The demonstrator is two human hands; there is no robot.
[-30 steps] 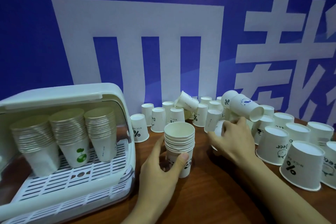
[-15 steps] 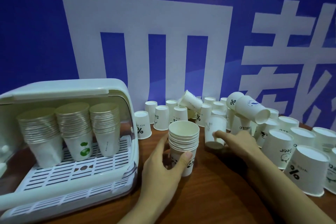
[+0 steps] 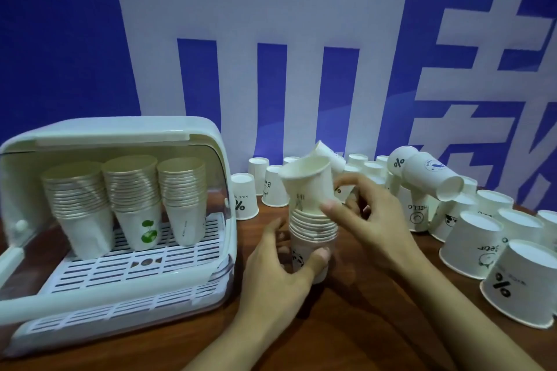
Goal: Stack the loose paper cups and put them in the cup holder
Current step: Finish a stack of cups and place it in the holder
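Observation:
A stack of white paper cups [image 3: 312, 227] stands upright on the wooden table, and my left hand [image 3: 280, 268] grips its lowest cup from the left. My right hand [image 3: 358, 208] pinches a single white cup [image 3: 307, 182], mouth up and tilted, its base sitting in the top of the stack. The white cup holder [image 3: 208, 141] stands open at the left, with three stacks of cups [image 3: 129, 190] on its slatted tray.
Several loose cups [image 3: 470, 238] stand upside down along the back and right of the table, some piled on others, one lying on its side [image 3: 431, 175]. A blue wall with white characters [image 3: 271, 69] rises right behind them. Bare wood [image 3: 346, 334] lies near me.
My right hand took a loose upside-down cup from behind the stack, turned it mouth up and brought it onto the stack's top. My left hand has kept holding the stack.

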